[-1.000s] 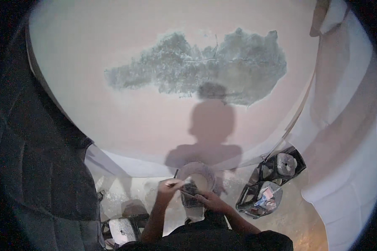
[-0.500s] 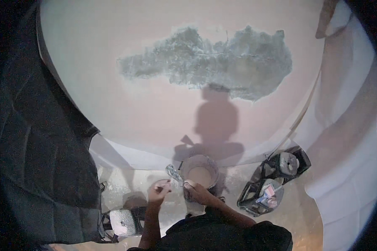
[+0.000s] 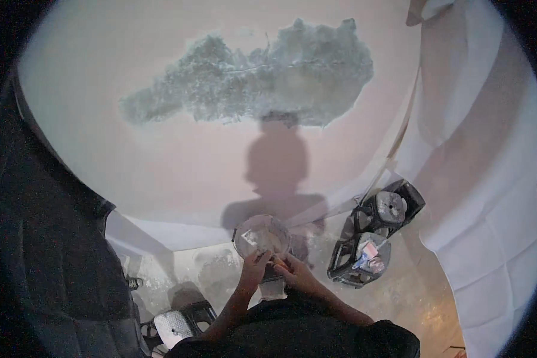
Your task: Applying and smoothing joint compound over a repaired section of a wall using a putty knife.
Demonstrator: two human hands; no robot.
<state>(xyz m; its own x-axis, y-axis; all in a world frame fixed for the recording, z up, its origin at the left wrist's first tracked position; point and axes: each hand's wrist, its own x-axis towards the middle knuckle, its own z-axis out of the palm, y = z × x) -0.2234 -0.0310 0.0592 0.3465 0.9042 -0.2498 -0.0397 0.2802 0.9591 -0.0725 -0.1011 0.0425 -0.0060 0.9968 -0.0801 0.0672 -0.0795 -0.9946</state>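
Bucket (image 3: 285,231) partly hidden by left hand (image 3: 254,268), right hand (image 3: 293,273); whitish tool (image 3: 250,238) indistinct.

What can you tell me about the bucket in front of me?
The bucket is round and open-topped, its inner side smeared, with a pale mix inside. Its material is hard to tell. It looks upright, in front of the wall. The left hand and right hand are at its near rim; contact is unclear.

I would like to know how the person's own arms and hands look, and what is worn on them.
The left hand and right hand show no gloves. The forearms are bare; the black top has a right sleeve ending around the elbow. No markings are discernible.
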